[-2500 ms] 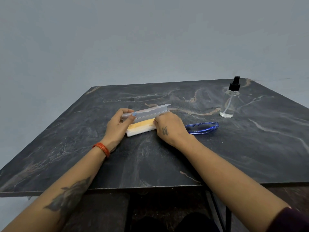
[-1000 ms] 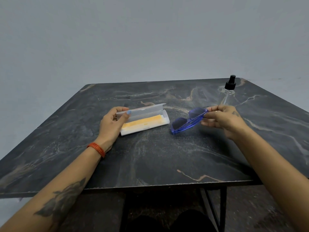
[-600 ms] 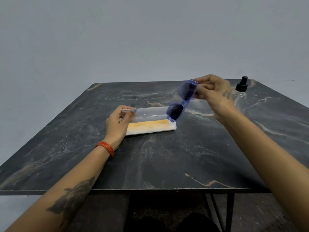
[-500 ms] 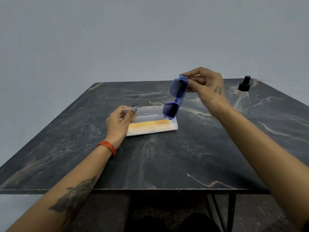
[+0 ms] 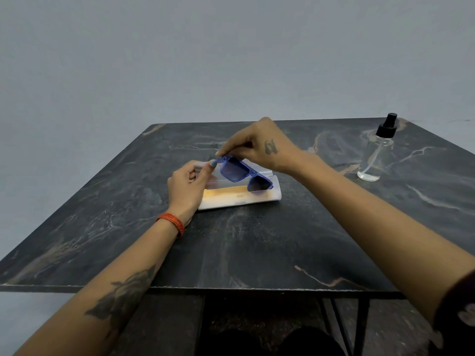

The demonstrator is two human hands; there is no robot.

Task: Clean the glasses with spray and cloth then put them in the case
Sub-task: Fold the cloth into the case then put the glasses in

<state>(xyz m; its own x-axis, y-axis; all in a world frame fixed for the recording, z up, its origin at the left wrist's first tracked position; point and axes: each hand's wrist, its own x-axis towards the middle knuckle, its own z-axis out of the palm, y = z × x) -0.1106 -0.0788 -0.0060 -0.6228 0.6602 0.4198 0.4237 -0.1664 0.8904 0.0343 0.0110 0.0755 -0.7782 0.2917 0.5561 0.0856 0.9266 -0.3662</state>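
The blue-framed glasses (image 5: 243, 176) with dark lenses hang tilted over the open white case (image 5: 264, 199), their right end down against the case's yellow lining. My right hand (image 5: 259, 147) pinches the upper left end of the frame from above. My left hand (image 5: 186, 185) grips the left end of the case's raised clear lid, its fingertip by the frame's corner. A clear spray bottle (image 5: 376, 155) with a black nozzle stands upright at the far right of the table. No cloth can be told apart from the yellow lining.
The dark marble table (image 5: 244, 253) has bare surface in front of the case and to its left. Its near edge runs just above my lap, and black metal legs show underneath. A plain grey wall stands behind.
My right hand picked the glasses up off the table, swung them leftward through the air and lowered them over the open case. My left hand kept holding the lid.
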